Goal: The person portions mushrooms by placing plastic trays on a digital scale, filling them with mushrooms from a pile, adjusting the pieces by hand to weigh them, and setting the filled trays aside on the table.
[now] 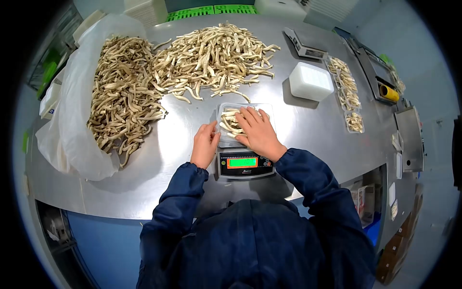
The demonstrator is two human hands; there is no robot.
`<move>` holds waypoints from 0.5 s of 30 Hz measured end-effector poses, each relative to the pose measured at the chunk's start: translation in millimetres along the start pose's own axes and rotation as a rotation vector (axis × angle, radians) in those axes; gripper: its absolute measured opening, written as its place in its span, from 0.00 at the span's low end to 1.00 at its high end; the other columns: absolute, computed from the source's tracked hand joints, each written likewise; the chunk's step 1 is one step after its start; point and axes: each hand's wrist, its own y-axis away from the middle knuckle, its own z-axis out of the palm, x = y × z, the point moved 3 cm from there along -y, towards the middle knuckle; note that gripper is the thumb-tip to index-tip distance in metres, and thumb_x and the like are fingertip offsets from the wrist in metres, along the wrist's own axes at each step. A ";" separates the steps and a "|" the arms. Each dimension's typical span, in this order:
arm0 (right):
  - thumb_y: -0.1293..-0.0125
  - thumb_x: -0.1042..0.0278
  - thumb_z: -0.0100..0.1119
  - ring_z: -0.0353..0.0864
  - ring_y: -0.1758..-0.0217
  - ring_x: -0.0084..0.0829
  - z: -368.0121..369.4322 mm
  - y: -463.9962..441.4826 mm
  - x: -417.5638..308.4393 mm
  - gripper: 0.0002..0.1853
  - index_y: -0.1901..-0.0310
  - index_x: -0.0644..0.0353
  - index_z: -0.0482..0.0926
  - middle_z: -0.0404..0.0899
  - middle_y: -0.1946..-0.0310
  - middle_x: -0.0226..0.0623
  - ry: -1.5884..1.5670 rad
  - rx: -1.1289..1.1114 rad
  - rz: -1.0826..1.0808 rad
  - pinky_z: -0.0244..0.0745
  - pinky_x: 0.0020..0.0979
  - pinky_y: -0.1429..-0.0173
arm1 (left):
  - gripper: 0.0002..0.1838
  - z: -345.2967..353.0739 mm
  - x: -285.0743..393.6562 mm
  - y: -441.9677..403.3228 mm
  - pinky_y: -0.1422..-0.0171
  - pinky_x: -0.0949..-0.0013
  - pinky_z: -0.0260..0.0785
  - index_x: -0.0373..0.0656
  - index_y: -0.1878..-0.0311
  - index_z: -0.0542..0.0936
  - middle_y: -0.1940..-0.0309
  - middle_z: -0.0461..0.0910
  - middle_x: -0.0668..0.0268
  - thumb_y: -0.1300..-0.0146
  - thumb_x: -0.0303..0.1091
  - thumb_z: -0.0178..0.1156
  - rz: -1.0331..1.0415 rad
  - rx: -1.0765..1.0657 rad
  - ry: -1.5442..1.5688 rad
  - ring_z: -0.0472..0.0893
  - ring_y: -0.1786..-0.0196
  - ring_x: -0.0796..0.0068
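A clear plastic tray (223, 115) of pale, long-stemmed mushrooms (230, 124) rests on a digital scale (247, 172) with a lit green display. Across the mushrooms at the tray's right side lies my right hand (261, 134), palm down with fingers stretched out and slightly spread. My left hand (205, 144) is at the tray's left edge, its fingers bent and the thumb close to them, gripping the rim. The palm side of both hands is hidden.
Behind the scale is a large heap of mushrooms (211, 58). More mushrooms (122, 91) spill from a white plastic bag (77, 115) at left. Stacked white trays (311, 82), another scale (305, 45) and several filled trays (344, 84) stand at right on the metal table (183, 192).
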 end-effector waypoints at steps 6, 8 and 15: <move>0.38 0.58 0.57 0.68 0.37 0.49 -23.9 6.1 52.9 0.24 0.45 0.65 0.73 0.72 0.42 0.50 -0.107 0.337 0.053 0.60 0.50 0.34 | 0.33 -9.2 9.9 1.3 0.40 0.61 0.66 0.36 0.34 0.64 0.45 0.68 0.51 0.41 0.35 0.63 0.097 -0.045 -0.114 0.71 0.44 0.54; 0.34 0.64 0.53 0.76 0.47 0.50 -30.7 10.5 88.1 0.17 0.50 0.67 0.77 0.78 0.52 0.53 -0.415 0.369 0.377 0.69 0.39 0.44 | 0.40 -10.5 15.6 -5.4 0.33 0.59 0.59 0.37 0.31 0.58 0.38 0.62 0.47 0.42 0.41 0.65 0.202 -0.075 -0.212 0.64 0.36 0.49; 0.39 0.64 0.56 0.80 0.62 0.46 -17.1 -2.5 116.6 0.13 0.61 0.65 0.82 0.82 0.66 0.48 -0.567 0.032 0.316 0.74 0.37 0.54 | 0.44 -6.0 14.6 -25.9 0.26 0.57 0.49 0.34 0.29 0.52 0.32 0.54 0.43 0.41 0.43 0.63 0.174 -0.113 -0.150 0.56 0.29 0.47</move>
